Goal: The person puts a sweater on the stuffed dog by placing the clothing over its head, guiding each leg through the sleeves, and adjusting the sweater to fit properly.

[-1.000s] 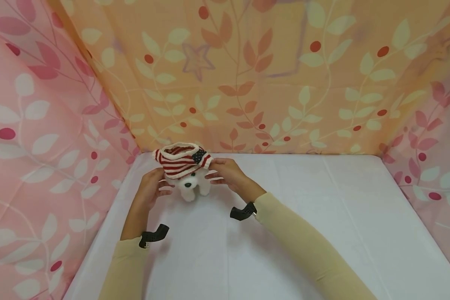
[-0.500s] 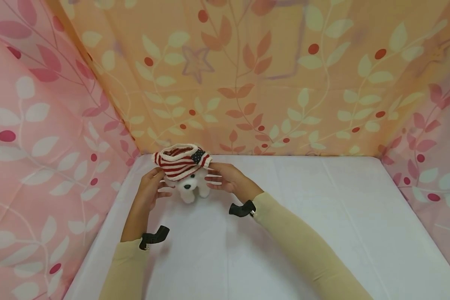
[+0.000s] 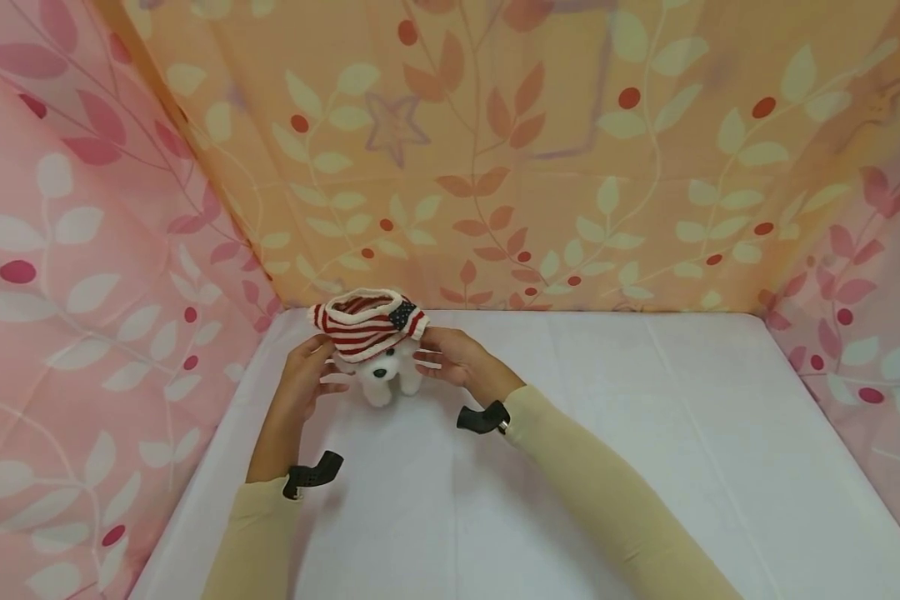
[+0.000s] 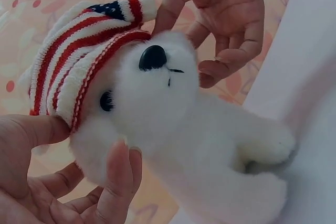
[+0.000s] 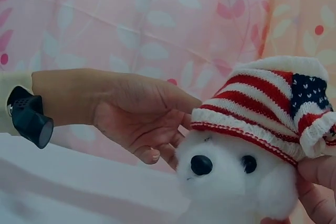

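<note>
A white plush dog [image 3: 381, 379] stands on the white-covered table near its back left, facing me. Over the top of its head sits a small knitted sweater [image 3: 363, 333] with red and white stripes, a starred blue patch and short sleeves. Its wide neck opening faces up, and its red-edged hem [image 4: 86, 85] lies just above the eyes. My left hand [image 3: 300, 375] pinches the hem at one side of the head, its other fingers spread beside the cheek. On the opposite side my right hand [image 3: 459, 357] holds the hem under the sleeve; its grip is partly hidden.
White cloth covers the table [image 3: 607, 433]. An orange leaf-patterned curtain [image 3: 480, 167] hangs close behind the dog, and a pink one [image 3: 120, 333] rises at the left. Black wrist-worn devices [image 3: 483, 417] stick out from both cuffs.
Both hands and the sweater stay almost in place around the dog's head. The right hand has dipped very slightly, and the whole view has shifted a little.
</note>
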A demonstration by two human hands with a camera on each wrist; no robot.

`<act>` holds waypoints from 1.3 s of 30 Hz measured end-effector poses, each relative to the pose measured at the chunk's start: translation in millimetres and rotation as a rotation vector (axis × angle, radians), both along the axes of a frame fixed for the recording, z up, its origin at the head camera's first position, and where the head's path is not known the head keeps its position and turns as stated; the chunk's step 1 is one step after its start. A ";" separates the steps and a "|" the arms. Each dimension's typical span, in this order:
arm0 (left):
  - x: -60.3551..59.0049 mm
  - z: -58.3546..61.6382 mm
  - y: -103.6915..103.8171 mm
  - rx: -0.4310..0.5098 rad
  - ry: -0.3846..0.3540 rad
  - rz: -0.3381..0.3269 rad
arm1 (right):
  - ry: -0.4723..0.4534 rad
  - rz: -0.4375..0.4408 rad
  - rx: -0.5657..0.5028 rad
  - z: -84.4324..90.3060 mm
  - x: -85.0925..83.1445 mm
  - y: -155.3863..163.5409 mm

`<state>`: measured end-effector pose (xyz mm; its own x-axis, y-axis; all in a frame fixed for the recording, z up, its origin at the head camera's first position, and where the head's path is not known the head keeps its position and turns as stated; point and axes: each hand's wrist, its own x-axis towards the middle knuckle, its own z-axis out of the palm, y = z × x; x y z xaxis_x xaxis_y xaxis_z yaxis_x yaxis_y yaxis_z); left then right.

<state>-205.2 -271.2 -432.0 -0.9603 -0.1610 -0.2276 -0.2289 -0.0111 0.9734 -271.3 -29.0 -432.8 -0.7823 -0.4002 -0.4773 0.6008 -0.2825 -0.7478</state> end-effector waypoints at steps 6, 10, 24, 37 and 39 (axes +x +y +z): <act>-0.2 -0.7 0.9 0.001 -0.002 0.006 | 0.040 0.012 -0.018 -2.2 1.2 -0.1; 1.5 -0.7 1.1 -0.031 -0.010 0.032 | 0.080 0.037 0.013 -5.7 1.4 1.1; 8.5 -2.5 0.8 -0.009 0.000 0.109 | 0.134 0.057 -0.015 -12.5 6.9 8.6; 5.9 1.1 6.8 -0.025 0.068 0.083 | 0.180 0.098 -0.031 -14.9 9.7 9.3; 6.0 -0.1 6.5 0.002 0.086 0.094 | 0.179 0.100 -0.042 -16.0 9.6 9.7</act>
<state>-199.3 -264.7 -432.1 -0.9570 -0.2513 -0.1451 -0.1419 -0.0306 0.9894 -261.7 -19.3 -448.9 -0.8086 -0.4964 -0.3157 0.4860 -0.2610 -0.8341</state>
